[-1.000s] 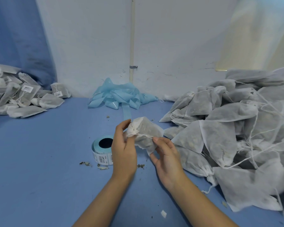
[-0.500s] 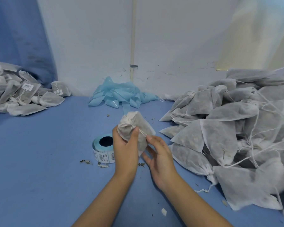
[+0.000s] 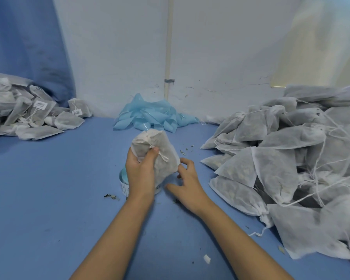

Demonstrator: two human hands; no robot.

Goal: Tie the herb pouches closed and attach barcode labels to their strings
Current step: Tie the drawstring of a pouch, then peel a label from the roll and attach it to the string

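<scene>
left hand (image 3: 140,172) grips a tied herb pouch (image 3: 157,152) at centre, its dark fill showing through the mesh.
right hand (image 3: 187,183) at 3 o'clock of it, fingers loosely curled, perhaps touching its edge; label roll (image 3: 124,183) mostly hidden behind the left hand.

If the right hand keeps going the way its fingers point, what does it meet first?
The right hand points up and left at the held pouch, so its fingertips would likely meet that pouch's lower edge first. They look almost touching already, though depth is hard to judge.
</scene>
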